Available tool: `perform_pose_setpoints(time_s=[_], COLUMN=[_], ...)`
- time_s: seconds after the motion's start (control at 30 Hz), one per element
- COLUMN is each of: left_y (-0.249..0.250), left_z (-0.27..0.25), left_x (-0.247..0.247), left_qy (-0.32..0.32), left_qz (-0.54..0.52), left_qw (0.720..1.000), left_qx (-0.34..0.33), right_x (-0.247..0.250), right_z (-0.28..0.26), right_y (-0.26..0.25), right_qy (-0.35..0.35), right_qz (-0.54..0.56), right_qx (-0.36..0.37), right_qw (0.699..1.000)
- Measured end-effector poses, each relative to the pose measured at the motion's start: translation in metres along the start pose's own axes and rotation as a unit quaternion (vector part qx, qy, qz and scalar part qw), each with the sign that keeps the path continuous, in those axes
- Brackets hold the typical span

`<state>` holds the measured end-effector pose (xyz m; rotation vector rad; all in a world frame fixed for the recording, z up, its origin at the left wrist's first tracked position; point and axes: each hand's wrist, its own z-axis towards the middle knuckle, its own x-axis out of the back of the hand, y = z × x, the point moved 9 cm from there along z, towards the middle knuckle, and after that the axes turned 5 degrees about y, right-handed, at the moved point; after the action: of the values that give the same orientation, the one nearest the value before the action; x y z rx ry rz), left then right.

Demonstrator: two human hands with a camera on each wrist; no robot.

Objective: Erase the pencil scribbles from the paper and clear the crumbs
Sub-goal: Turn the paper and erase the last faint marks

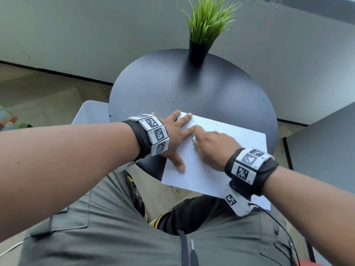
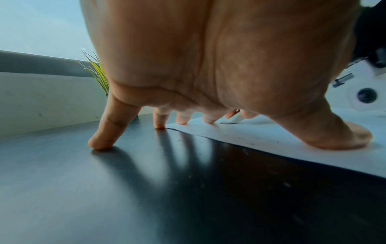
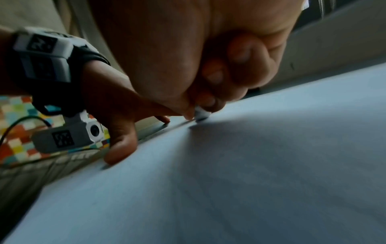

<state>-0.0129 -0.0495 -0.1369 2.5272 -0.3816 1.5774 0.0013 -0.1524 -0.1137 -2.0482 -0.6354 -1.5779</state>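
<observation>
Right hand (image 1: pixel 215 144) pinches a small white eraser (image 3: pixel 202 114) against the paper's (image 1: pixel 221 169) far left part, apparently mid-rub. Left hand (image 1: pixel 175 139) lies spread flat, pinning the sheet's left edge on the round black table (image 1: pixel 192 89). Faint marks remain; next, more strokes, then sweeping crumbs.

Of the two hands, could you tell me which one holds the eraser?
The right hand pinches the eraser; the left hand lies spread on the paper.

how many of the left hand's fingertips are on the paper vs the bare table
3 on the paper: the thumb and two fingertips near its far corner. 2 on the bare table: the little finger and the next fingertip, at the paper's edge.
</observation>
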Motion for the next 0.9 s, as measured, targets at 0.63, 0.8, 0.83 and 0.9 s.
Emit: perform_pose_setpoints(time_s=[0.63,0.8,0.83,0.9], left_y=[-0.001,0.001,0.001,0.001], left_z=[-0.002,-0.003,-0.002,-0.002], left_x=[-0.002,0.001,0.002,0.0], left_qy=[-0.001,0.001,0.0,0.0], left_qz=[-0.011,-0.009,-0.009,-0.013], left_qw=[1.0,1.0,1.0,1.0], left_qx=[-0.001,-0.001,-0.001,0.0], right_x=[0.006,0.015,0.019,0.015], right_z=[-0.014,-0.008,-0.008,-0.011], right_y=[0.028,0.081,0.084,0.061], right_qy=[-0.02,-0.01,-0.002,-0.005], right_qz=[-0.021,-0.002,-0.005,-0.015], right_qx=[-0.067,-0.164,-0.168,-0.125], right_qw=[0.997,0.986,0.986,0.992])
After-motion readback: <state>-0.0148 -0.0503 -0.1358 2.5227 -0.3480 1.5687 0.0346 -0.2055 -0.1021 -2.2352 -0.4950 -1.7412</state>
